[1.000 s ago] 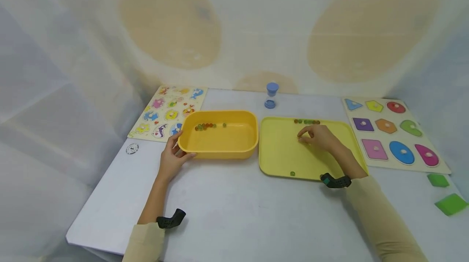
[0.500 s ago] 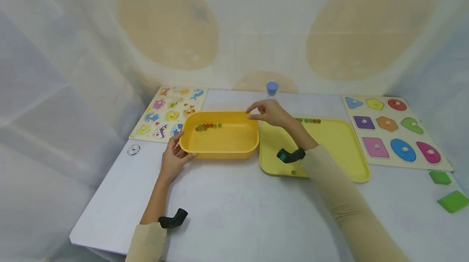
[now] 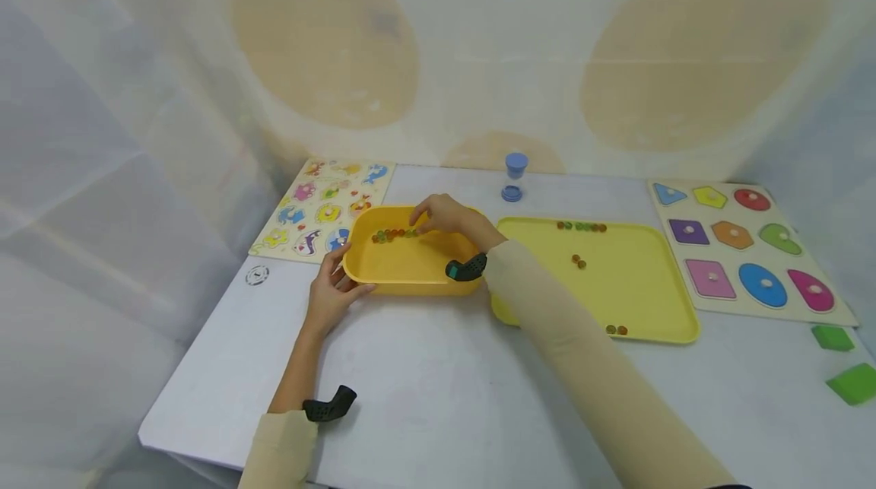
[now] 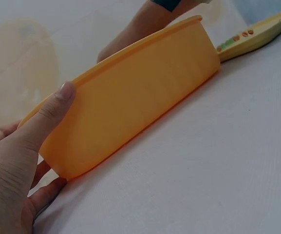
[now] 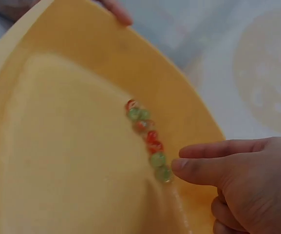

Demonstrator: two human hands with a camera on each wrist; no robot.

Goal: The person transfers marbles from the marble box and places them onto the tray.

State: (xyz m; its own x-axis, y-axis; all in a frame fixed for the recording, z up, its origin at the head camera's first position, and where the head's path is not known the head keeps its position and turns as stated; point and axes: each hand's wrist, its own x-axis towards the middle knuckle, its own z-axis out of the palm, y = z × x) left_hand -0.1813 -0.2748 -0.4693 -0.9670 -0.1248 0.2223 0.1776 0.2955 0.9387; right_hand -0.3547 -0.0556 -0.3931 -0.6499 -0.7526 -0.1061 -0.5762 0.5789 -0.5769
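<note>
A yellow-orange plastic bin stands on the table, its left end held by my left hand. In the left wrist view the thumb lies over the rim, with other fingers lower down at the end wall. My right hand reaches inside the bin, close to a row of small green and red glass marbles along the far wall. Its thumb and index fingertips sit right beside the last green marble, and nothing shows between them. The other right fingers are curled under.
A yellow tray carries several marbles, partly behind my right sleeve. A blue sand timer stands behind. An animal puzzle board lies left, a shape puzzle board right, with green blocks near it.
My right hand has moved left from the tray, over the bin's rim, and down inside it to the marbles. A loose marble in the bin has shifted toward the row. The left hand keeps its hold.
</note>
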